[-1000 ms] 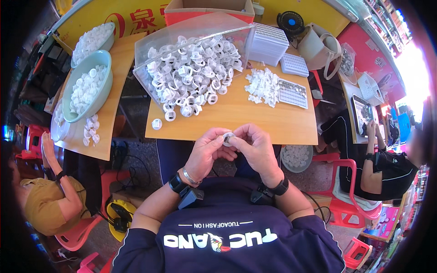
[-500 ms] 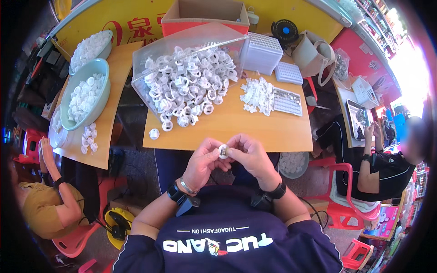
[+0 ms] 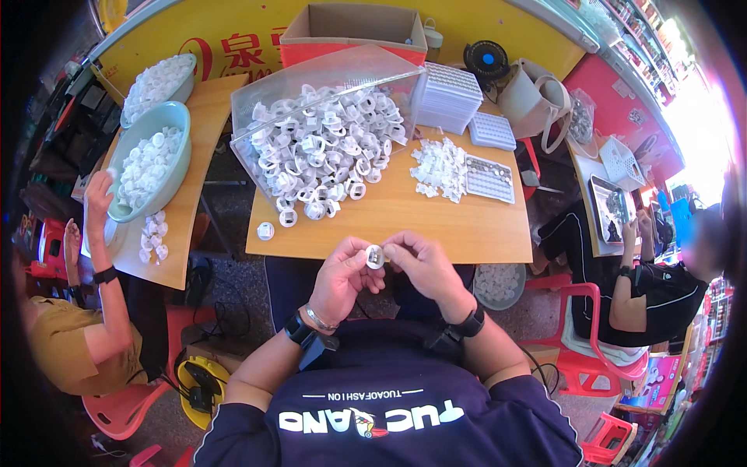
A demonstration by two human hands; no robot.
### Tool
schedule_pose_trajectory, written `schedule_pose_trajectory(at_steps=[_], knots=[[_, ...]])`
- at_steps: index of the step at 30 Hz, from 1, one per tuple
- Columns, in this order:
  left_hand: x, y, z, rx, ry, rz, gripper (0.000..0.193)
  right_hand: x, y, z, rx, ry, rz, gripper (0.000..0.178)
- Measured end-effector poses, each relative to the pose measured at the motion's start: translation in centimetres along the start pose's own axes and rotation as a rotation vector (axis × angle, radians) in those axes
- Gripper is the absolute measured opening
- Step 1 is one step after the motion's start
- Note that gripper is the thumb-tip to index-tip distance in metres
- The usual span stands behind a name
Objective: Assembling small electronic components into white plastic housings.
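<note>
My left hand [image 3: 339, 282] pinches a small round white plastic part [image 3: 375, 263] with metallic pieces showing inside, just off the table's near edge. Close to the part's right side, my right hand [image 3: 428, 268] has its thumb and finger pressed together; whatever they hold is too small to make out. White ring-like plastic parts [image 3: 327, 144] fill a clear tub [image 3: 243, 159] lying on its side and spill out onto the table [image 3: 405, 233]. To the right lie a heap of small white pieces [image 3: 440, 167] and a tray [image 3: 489, 191] with round silvery pieces in its slots.
Stacked white trays [image 3: 447, 101], a cardboard box [image 3: 354, 47], a black fan [image 3: 486, 58] and a bag [image 3: 525, 101] stand at the back. On the left table is a green basin [image 3: 183, 148] of white parts. Co-workers sit left [image 3: 85, 342] and right [image 3: 646, 300].
My right fingers have drawn slightly away from the white part, whose inner face now shows more. My left hand has shifted a little left. The left co-worker's hand has risen toward the basin.
</note>
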State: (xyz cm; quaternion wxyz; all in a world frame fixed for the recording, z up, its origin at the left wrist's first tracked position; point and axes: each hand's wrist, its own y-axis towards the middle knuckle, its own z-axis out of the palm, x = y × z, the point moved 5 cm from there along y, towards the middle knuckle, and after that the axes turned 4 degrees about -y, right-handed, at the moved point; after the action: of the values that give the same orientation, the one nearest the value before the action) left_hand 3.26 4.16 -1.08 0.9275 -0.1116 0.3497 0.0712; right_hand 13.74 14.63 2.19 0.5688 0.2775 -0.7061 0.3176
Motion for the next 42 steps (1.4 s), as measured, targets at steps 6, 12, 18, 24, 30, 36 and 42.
schedule_pose_trajectory(at_steps=[6, 12, 18, 24, 30, 36, 42], knots=[[0.2, 0.4, -1.4, -0.042, -0.149, 0.002, 0.02, 0.9, 4.8, -6.6, -0.331, -0.725, -0.256, 0.013], [0.1, 0.4, -1.7, -0.056, -0.191, 0.007, 0.021, 1.7, 9.0, -7.7, -0.426, -1.067, -0.291, 0.017], [-0.2, 0.6, -1.9, -0.039, -0.222, 0.015, 0.021, -0.2, 11.0, -7.7, -0.382, -1.243, -0.23, 0.014], [-0.2, 0.7, -1.6, -0.029, -0.231, 0.011, 0.021, 0.4, 9.6, -8.6, -0.488, -0.979, -0.292, 0.015], [-0.7, 0.5, -0.6, 0.004, -0.213, 0.016, 0.021, 0.2, 6.2, -7.9, -0.318, -0.172, -0.085, 0.012], [-0.9, 0.7, 1.6, 0.103, -0.215, 0.023, 0.024, -0.7, 2.1, -1.7, -0.059, 0.181, 0.0, 0.015], [-0.7, 0.0, 1.2, 0.135, -0.249, 0.054, 0.025, 0.2, 0.1, 0.5, 0.071, 0.378, 0.027, 0.017]])
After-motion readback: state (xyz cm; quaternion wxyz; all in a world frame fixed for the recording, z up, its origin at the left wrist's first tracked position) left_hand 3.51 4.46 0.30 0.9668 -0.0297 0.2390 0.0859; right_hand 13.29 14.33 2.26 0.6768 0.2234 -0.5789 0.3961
